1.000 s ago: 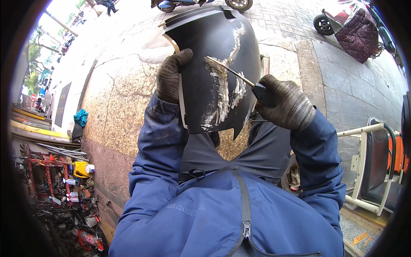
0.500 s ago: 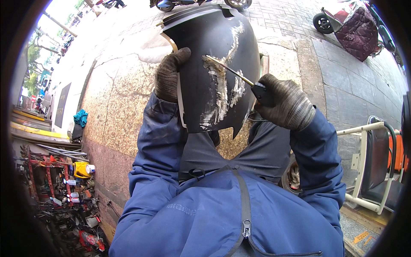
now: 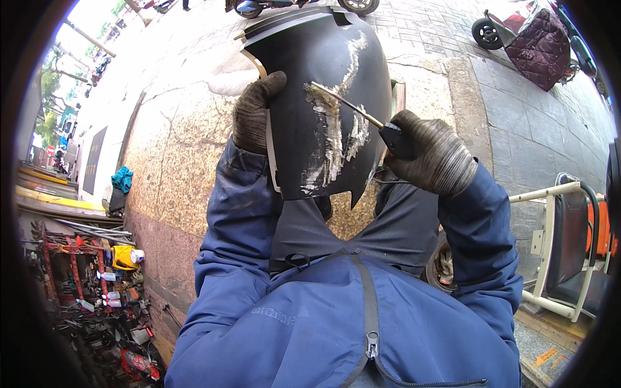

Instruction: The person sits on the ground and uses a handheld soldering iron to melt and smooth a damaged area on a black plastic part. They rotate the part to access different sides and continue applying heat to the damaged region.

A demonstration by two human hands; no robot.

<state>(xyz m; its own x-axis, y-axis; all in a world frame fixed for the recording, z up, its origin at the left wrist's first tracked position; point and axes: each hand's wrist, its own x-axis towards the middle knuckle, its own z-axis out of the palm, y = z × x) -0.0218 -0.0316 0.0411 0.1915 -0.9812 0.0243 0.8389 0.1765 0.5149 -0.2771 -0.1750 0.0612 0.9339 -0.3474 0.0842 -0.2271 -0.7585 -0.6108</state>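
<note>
A curved black plastic panel [image 3: 297, 129], resembling a scooter fairing, is held up above my knees. Rough whitish and yellowish streaks [image 3: 333, 139] run across its face in branching lines. My left hand [image 3: 254, 116], in a dark grey knit glove, is closed on the panel's left edge, thumb on its front. My gloved right hand [image 3: 432, 154] grips the black handle of a tool with a thin metal shaft [image 3: 354, 108]. The tool's tip lies at the upper left end of the streaks; whether it presses on the panel I cannot tell.
A rack and a heap of mixed parts [image 3: 97, 297] with a yellow container [image 3: 124, 257] lie at the lower left. To the right stands a metal-framed chair [image 3: 563, 258]. Parked scooters, one with a maroon quilted cover [image 3: 540, 52], are on the paving beyond.
The panel and my left hand have shifted very slightly left. The tool's tip stays at nearly the same spot on the streaks.
</note>
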